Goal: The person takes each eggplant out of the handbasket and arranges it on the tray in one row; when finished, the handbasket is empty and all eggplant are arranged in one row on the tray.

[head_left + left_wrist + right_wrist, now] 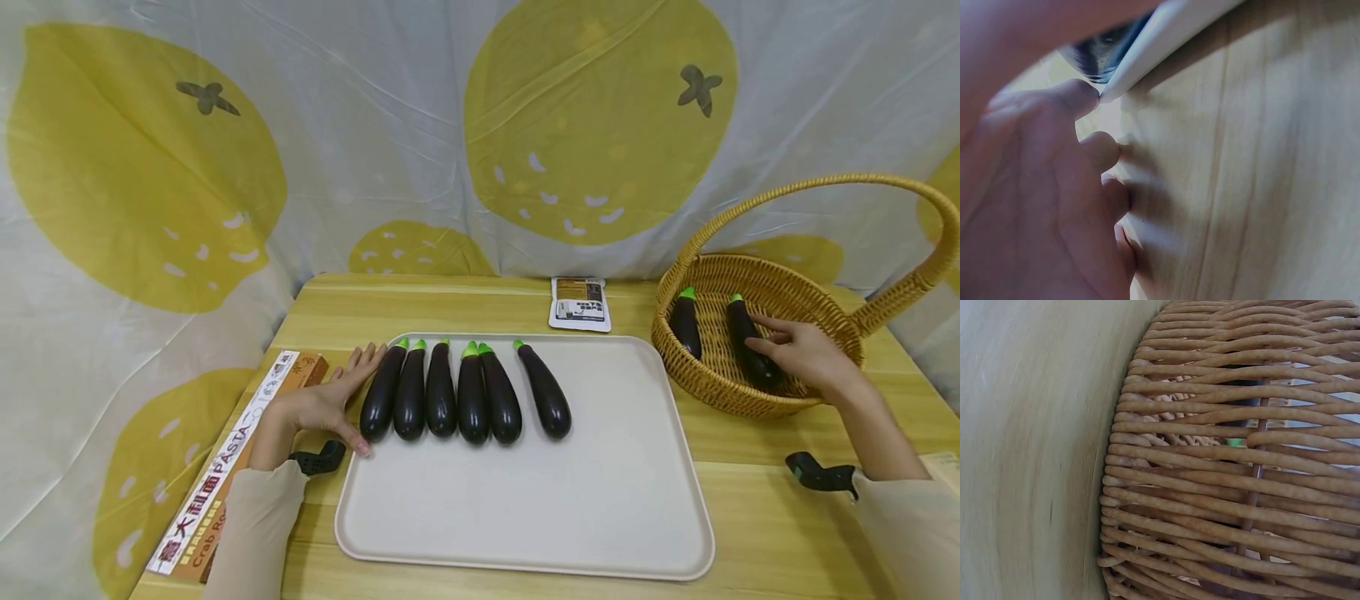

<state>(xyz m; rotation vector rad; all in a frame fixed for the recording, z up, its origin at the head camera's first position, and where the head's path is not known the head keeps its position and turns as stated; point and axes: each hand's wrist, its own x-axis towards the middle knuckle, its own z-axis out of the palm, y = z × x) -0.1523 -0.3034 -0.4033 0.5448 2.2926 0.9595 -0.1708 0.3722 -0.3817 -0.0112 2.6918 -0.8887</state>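
My right hand (813, 354) reaches into the wicker basket (738, 400) and holds an eggplant (741, 329) with thumb and fingers, its green stem end pointing to the back. Another eggplant (685, 323) lies at the basket's left side. In the right wrist view the woven wall (1210, 462) hides most of the inside. My left hand (318, 408) spreads its fingers at the left edge of a pale tray (525, 508), thumb low beside the leftmost eggplant (384, 392). The left wrist view shows the left fingers (1100, 150) down at the table beside the tray's rim.
Several eggplants stand in a row on the tray's back half, one eggplant (545, 392) set apart at the right. A pasta box (240, 467) lies left of the tray under the left forearm. Behind the tray sits a small packet (580, 304). The basket's handle (825, 183) arches high.
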